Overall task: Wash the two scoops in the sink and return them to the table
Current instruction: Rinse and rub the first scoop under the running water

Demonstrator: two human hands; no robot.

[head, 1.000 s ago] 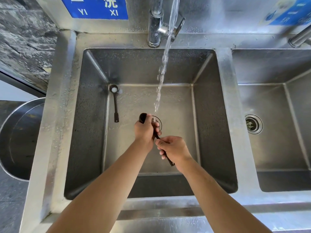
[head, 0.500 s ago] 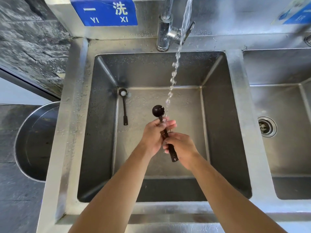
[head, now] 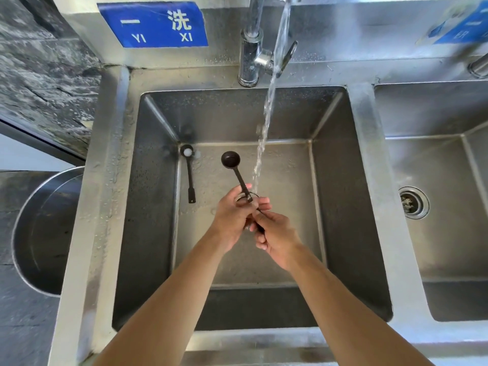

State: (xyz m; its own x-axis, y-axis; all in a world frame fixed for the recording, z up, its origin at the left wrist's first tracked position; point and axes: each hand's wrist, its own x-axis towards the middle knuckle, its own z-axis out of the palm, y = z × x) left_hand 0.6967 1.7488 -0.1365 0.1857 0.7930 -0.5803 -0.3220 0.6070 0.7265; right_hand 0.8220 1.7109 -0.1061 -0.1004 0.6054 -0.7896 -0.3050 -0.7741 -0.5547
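Note:
A dark round-bowled scoop (head: 231,159) is held over the middle of the steel sink (head: 158,233), its bowl pointing away from me. My left hand (head: 233,217) wraps around its handle midway. My right hand (head: 274,239) grips the handle's near end. Water from the tap (head: 254,52) falls just to the right of the scoop onto my fingers. A second, smaller dark scoop (head: 188,175) lies on the sink floor at the far left corner, with white foam in its bowl.
A second basin (head: 435,180) with a drain lies to the right. A round steel tub (head: 45,231) stands on the left below the counter. A blue sign (head: 155,23) hangs on the backsplash.
The left hand slid down from the scoop's bowl to its handle, uncovering the bowl. The scoop now reaches farther away from me and left of the stream.

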